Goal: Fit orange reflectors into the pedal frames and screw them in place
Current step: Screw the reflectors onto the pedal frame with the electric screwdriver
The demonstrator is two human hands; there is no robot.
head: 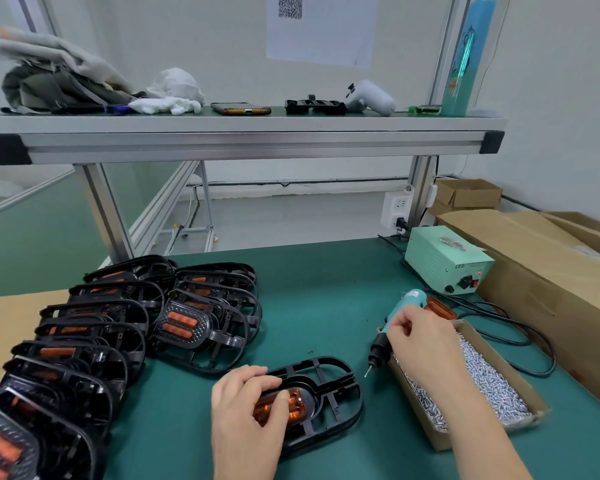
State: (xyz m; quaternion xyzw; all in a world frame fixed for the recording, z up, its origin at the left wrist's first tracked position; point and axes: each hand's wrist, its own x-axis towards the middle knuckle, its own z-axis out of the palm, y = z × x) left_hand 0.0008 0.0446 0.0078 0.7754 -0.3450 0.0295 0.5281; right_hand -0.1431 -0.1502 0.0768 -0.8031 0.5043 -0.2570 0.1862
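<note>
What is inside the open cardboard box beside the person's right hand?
The cardboard box holds a heap of small silvery screws. The right hand and forearm cover part of it, and the screws hide the box's bottom.

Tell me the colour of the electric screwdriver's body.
Teal electric screwdriver, black nose; head view shows it.

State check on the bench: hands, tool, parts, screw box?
left hand: holds the orange reflector down in the pedal frame.
orange reflector: lies in the frame's middle pocket, under the thumb.
pedal frame: flat on the green mat.
right hand: grips the electric screwdriver.
electric screwdriver: tilted, bit down, apart from the frame.
screw box: open, full of screws.
finished pedal frames: stacked at left, reflectors fitted.
</note>
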